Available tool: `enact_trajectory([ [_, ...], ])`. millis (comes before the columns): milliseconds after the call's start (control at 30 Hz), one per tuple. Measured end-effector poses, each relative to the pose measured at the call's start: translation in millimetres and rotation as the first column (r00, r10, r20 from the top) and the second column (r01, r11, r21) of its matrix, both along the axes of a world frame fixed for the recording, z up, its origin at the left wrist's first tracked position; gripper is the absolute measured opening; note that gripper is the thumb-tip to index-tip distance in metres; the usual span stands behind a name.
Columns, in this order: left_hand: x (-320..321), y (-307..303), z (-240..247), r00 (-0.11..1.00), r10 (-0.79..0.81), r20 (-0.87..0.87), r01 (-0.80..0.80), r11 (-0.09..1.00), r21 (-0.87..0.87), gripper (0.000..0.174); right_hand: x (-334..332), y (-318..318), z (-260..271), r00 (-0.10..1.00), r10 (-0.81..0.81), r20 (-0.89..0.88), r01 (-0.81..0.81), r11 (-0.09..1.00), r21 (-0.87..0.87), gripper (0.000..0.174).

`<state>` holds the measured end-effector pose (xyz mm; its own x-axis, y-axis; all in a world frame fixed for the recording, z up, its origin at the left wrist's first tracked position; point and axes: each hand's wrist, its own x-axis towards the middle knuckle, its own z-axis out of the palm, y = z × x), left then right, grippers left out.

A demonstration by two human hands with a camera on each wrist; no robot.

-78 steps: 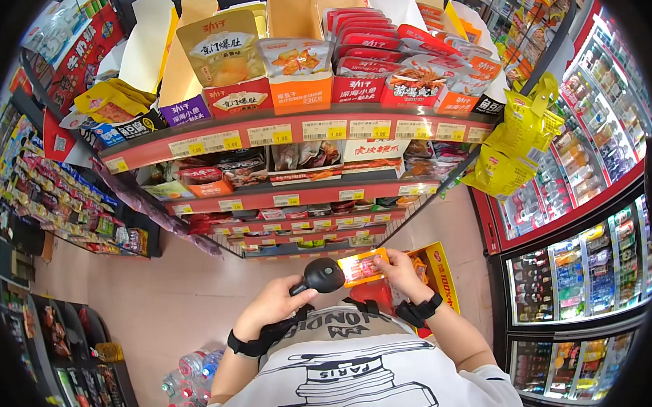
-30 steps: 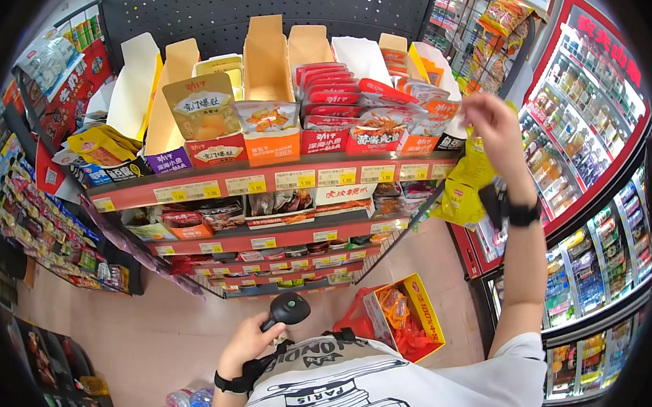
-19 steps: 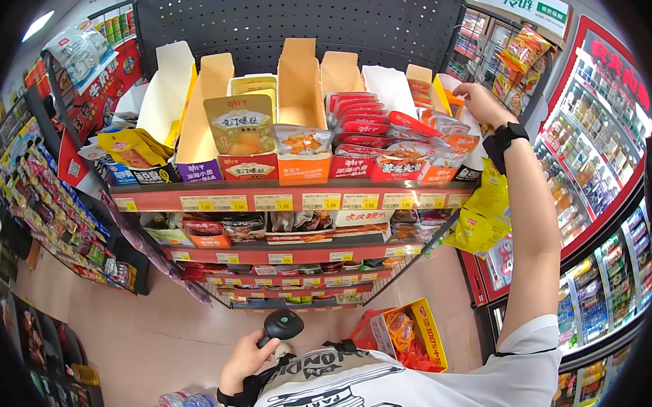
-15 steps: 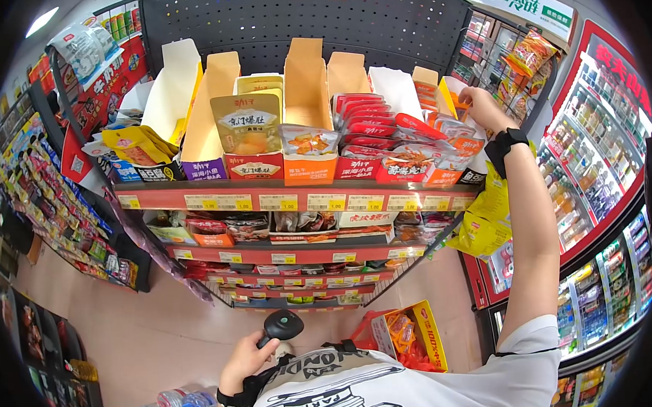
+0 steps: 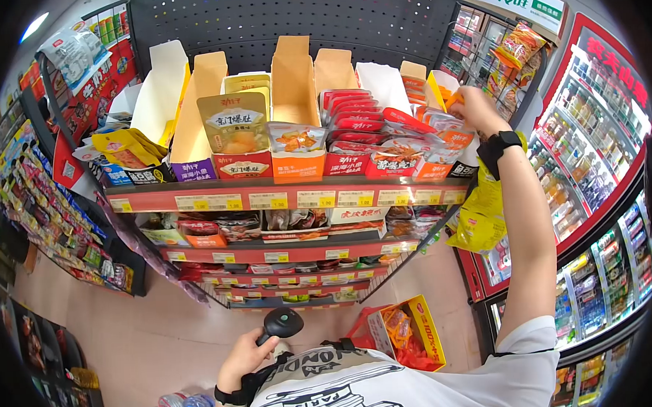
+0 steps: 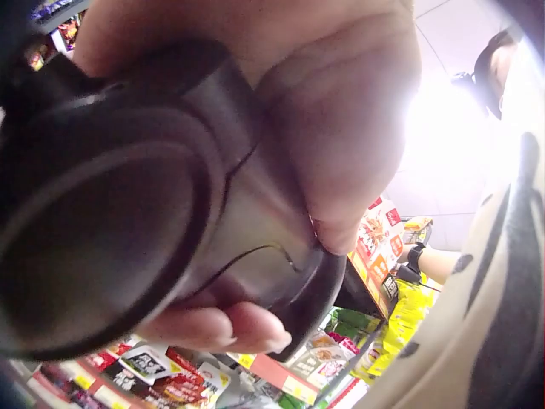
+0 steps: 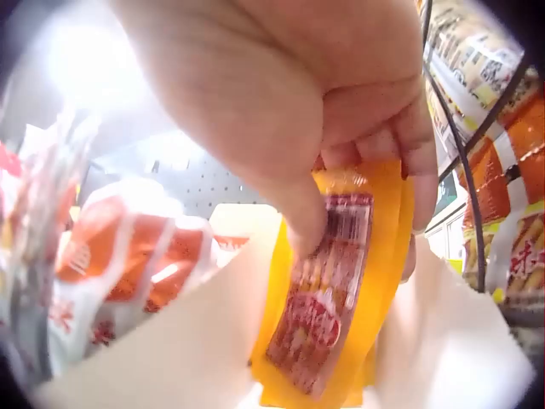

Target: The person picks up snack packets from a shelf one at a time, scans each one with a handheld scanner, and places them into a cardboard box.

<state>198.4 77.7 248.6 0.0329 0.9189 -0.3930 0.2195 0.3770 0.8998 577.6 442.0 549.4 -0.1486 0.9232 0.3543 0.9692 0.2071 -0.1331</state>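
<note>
My left hand [image 5: 245, 356] grips the handle of a black handheld barcode scanner [image 5: 283, 322] low in front of my body. In the left wrist view the thumb and fingers wrap round the scanner [image 6: 102, 239]. My right hand [image 5: 480, 111] reaches to the far right of the top shelf. The right wrist view shows it pinching an orange snack packet [image 7: 319, 298] with a clear middle and a barcode, between thumb and fingers. That packet stands between the white walls of a cardboard display box [image 7: 153, 349].
Several display boxes with snack pouches [image 5: 237, 126] line the top shelf [image 5: 282, 192]. Yellow bags [image 5: 481, 215] hang at its right end. On the floor stands a yellow box [image 5: 427, 330] holding orange packets. Drinks fridges [image 5: 599, 293] flank the right side; water bottles [image 5: 176, 406] stand lower left.
Earlier my right hand held an orange packet beside the scanner. It then rose to the top shelf's right end and into the display box. The scanner hand stays low.
</note>
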Motion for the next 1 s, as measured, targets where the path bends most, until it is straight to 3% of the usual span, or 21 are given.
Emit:
enact_trajectory([
  [33, 0.2, 0.3, 1.1, 1.000, -0.008, -0.013, 0.008, 1.000, -0.005, 0.025, 0.2, -6.3, 3.2, 1.000, -0.003, 0.001, 0.003, 1.000, -0.002, 0.018],
  [100, 0.0, 1.2, 1.1, 1.000, -0.021, -0.009, 0.021, 1.000, -0.009, 0.026, 3.1, -24.3, 9.6, 0.989, -0.138, 0.047, 0.113, 0.928, 0.354, 0.025],
  [233, -0.7, 4.6, -10.3, 0.999, -0.035, 0.013, 0.035, 0.999, 0.010, 0.036, 34.4, -54.7, 14.4, 0.982, 0.162, -0.101, -0.041, 0.697, 0.716, 0.028],
  [300, 0.5, 8.1, -10.8, 0.998, -0.058, -0.001, 0.058, 0.998, 0.003, 0.036, 40.8, -95.7, 12.0, 0.850, 0.281, -0.445, 0.022, 0.827, 0.562, 0.026],
  [433, 4.5, 15.1, -15.9, 0.994, -0.106, -0.012, 0.106, 0.994, 0.007, 0.038, 50.4, -149.8, -34.7, 0.451, 0.528, -0.720, 0.047, 0.792, 0.609, 0.023],
  [500, 6.3, 18.9, -15.9, 0.991, -0.129, -0.026, 0.129, 0.992, 0.012, 0.038, 48.7, -182.1, -66.5, 0.273, 0.432, -0.859, -0.036, 0.897, 0.440, 0.026],
  [567, 7.9, 22.7, -14.1, 0.988, -0.147, -0.042, 0.147, 0.989, 0.010, 0.038, 54.0, -205.4, -107.7, 0.174, 0.202, -0.964, -0.082, 0.978, 0.190, 0.027],
  [700, 15.3, 28.8, -6.8, 0.981, -0.189, -0.051, 0.190, 0.982, 0.016, 0.040, 30.9, -227.0, -206.9, 0.277, 0.082, -0.957, -0.105, 0.993, 0.054, 0.025],
  [767, 21.2, 30.6, -3.0, 0.976, -0.211, -0.058, 0.213, 0.976, 0.045, 0.040, 14.8, -239.3, -245.2, 0.161, -0.049, -0.986, -0.160, 0.984, -0.075, 0.022],
  [833, 26.3, 31.3, 0.7, 0.972, -0.230, -0.057, 0.231, 0.973, 0.023, 0.040, 5.9, -247.4, -284.7, 0.132, -0.123, -0.984, -0.163, 0.976, -0.144, 0.023],
  [1000, 36.5, 34.4, 10.4, 0.962, -0.272, -0.026, 0.272, 0.962, -0.006, 0.036, -6.2, -259.1, -343.7, 0.151, -0.229, -0.962, -0.167, 0.953, -0.253, 0.024],
])
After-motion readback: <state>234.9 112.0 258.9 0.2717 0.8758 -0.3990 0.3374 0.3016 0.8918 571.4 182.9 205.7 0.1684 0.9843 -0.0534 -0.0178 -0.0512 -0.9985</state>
